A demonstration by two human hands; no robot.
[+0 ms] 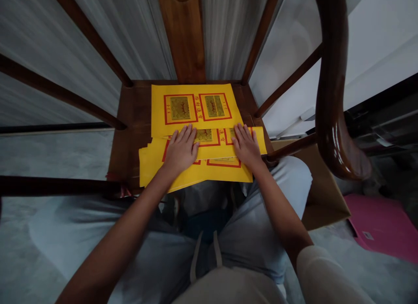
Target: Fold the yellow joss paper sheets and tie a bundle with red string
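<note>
Yellow joss paper sheets (196, 89) with red frames, printed characters and gold foil squares lie on a dark wooden chair seat (129, 108). Nearer to me, a narrower strip of the same joss paper (209, 153), which looks folded, overlaps more yellow sheets (228, 175) that stick out past the seat's front edge. My left hand (181, 150) rests flat on the strip's left part, fingers stretched away from me. Flat on its right part lies my right hand (245, 146), fingers slightly spread. What lies under both palms is hidden.
The chair's wooden backrest (185, 38) rises behind the sheets. A curved, glossy armrest (333, 86) stands at the right. On the floor to the right are a cardboard box (323, 186) and a pink plastic object (382, 223). My knees flank the seat's front.
</note>
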